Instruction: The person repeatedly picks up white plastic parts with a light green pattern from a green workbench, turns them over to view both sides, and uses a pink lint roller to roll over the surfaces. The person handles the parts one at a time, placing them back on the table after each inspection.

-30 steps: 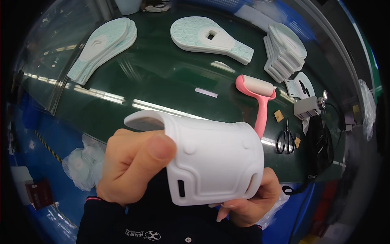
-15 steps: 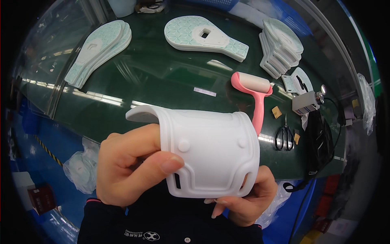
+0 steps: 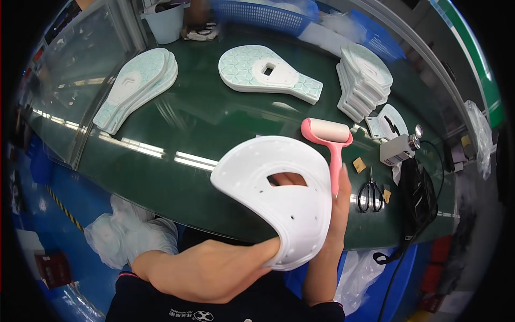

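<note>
A curved white moulded plastic shell [image 3: 306,214] is held up over the near side of the table. A rectangular opening and several small holes show in its face. My left hand [image 3: 214,268] grips its lower edge, the fingertips partly hidden by the shell. Along the shell's right side, my right hand [image 3: 339,206] reaches up behind it, and some of its fingers show through the opening. Just beyond the right thumb lies a roller with a pink handle [image 3: 335,155] and a white drum.
Pale green-patterned, paddle-shaped pieces lie at the back left [image 3: 137,83] and back centre [image 3: 257,67] of the green table [image 3: 177,123]. A stack [image 3: 365,80] stands back right. Black-handled scissors [image 3: 370,196], a metal-topped bottle [image 3: 399,147] and a black pouch [image 3: 416,196] are at right.
The white shell has been turned, so its face with the rectangular opening now shows. My left hand has moved to its lower edge, and my right hand has come up behind its right side.
</note>
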Tool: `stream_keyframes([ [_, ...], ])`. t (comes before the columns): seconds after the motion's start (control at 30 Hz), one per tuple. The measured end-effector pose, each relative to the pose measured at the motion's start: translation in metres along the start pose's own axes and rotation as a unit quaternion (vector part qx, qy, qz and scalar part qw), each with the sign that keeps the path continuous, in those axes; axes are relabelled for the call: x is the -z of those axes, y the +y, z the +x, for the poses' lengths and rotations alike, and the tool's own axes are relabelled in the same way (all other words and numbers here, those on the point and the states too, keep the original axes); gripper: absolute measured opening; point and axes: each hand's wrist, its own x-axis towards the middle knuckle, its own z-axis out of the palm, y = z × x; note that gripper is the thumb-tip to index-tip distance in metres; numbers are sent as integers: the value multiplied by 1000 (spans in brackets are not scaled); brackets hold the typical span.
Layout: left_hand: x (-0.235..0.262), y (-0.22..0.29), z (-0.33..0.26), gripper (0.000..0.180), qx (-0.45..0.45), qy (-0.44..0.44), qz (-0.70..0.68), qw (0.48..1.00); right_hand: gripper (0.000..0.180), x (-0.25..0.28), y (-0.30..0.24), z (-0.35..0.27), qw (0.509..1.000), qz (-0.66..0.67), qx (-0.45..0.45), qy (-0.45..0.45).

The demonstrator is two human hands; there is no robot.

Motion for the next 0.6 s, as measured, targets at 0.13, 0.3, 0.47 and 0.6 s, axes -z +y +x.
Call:
stream_keyframes([
  [0.13, -23, 5, -9, 44, -45, 105, 122, 986, 44, 13, -19, 21, 993, -19, 76, 86],
  [0.3, -1, -2, -7, 47, -34, -36, -84, 995, 37, 31, -31, 23, 990, -66, 81, 91],
  [0.47, 5, -19, 2, 24, -51, 216, 16, 975, 46, 35, -26, 5, 992, -4, 100, 76],
  [0.6, 16, -20, 6, 21, 25, 312, 156, 937, 54, 37, -11, -11, 989, 26, 141, -29],
])
